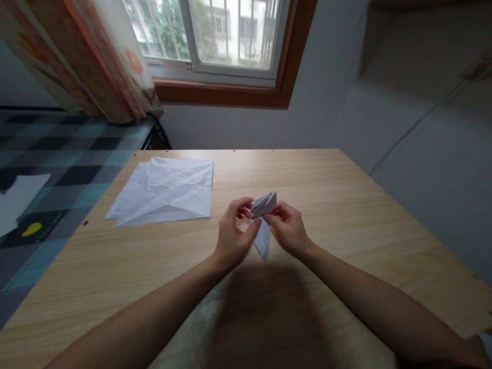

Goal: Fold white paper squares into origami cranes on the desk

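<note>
A small piece of folded white paper is held between both hands above the middle of the wooden table. One pointed flap hangs down toward me, and a layered, creased part stands up at the top. My left hand grips it from the left, with the thumb pressed on its front and the fingers curled behind. From the right, my right hand pinches the paper near its middle. Fingertips hide some of the folds.
Creased white sheets lie overlapping at the table's back left. The wooden table reaches toward a wall and window. On the left is a checked bed cover with white paper on it. A cable runs along the right wall.
</note>
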`<state>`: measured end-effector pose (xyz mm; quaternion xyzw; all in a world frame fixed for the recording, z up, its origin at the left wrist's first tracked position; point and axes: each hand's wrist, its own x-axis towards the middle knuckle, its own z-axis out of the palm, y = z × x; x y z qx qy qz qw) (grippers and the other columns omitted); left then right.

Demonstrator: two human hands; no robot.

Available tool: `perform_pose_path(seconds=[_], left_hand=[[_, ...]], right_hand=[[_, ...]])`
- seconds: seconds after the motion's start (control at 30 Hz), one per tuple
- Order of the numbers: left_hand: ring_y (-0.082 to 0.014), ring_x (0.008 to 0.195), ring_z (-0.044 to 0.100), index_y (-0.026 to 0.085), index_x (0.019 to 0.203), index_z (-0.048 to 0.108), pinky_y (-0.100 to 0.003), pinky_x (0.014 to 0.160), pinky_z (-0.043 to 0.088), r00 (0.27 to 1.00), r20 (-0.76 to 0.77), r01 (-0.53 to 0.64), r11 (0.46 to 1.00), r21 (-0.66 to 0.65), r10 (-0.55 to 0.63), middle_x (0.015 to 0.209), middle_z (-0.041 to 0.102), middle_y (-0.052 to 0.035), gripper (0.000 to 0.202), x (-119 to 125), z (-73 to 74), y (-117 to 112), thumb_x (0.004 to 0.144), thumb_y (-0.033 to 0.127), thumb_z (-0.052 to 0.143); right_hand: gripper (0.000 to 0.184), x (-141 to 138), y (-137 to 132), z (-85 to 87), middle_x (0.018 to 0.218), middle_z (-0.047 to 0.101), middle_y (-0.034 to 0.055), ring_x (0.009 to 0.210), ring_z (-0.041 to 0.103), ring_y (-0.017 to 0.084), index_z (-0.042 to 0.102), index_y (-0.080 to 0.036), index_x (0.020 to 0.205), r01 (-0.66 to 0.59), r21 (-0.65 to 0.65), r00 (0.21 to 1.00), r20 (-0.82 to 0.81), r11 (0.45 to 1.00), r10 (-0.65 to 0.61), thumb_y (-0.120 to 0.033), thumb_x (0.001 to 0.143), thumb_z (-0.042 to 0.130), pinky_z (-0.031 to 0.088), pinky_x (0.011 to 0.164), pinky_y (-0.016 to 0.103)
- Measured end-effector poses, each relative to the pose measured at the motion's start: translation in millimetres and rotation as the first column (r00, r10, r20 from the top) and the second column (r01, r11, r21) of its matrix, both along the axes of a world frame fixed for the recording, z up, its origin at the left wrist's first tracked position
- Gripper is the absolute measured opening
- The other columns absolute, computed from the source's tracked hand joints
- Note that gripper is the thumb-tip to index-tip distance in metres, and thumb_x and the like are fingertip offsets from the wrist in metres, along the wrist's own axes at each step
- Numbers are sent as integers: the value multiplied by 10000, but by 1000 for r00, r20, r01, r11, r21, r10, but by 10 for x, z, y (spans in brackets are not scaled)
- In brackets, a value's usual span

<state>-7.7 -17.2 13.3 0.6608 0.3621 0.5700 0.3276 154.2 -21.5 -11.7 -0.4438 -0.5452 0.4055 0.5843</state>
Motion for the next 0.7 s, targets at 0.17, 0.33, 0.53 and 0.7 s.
perform_pose_path(seconds=[0.17,0.33,0.53,0.7], left_hand=[[-209,877,583,216,911,621,-343,836,441,1000,-5,4,997,71,-4,890,646,-31,143,-33,80,-52,793,247,697],[-171,704,555,191,862,623,-298,672,431,974,152,184,978,-97,-168,770,618,-26,252,-28,66,-23,878,442,615],[-144,675,519,171,800,610,-271,654,416,929,291,310,911,-273,-229,726,577,-4,275,-9,26,47,816,436,681],[-126,634,493,171,735,583,-256,627,396,940,285,276,913,-302,-189,675,555,12,246,2,43,53,833,388,645]], right_hand=[[151,4,-8,7,770,645,-4,728,568,166,662,-214,805,-22,-14,1000,-19,1000,22,-330,799,760,457,719,302],[144,3,-14,15,730,611,-16,674,531,142,660,-211,796,-73,-41,997,-16,997,72,-310,792,765,424,636,269],[179,27,23,33,725,622,-14,668,547,140,659,-196,774,-136,-75,989,-63,988,131,-319,750,787,436,644,273],[180,41,28,42,723,646,-12,660,570,140,666,-196,768,-220,-100,972,-104,970,210,-319,740,794,453,646,276]])
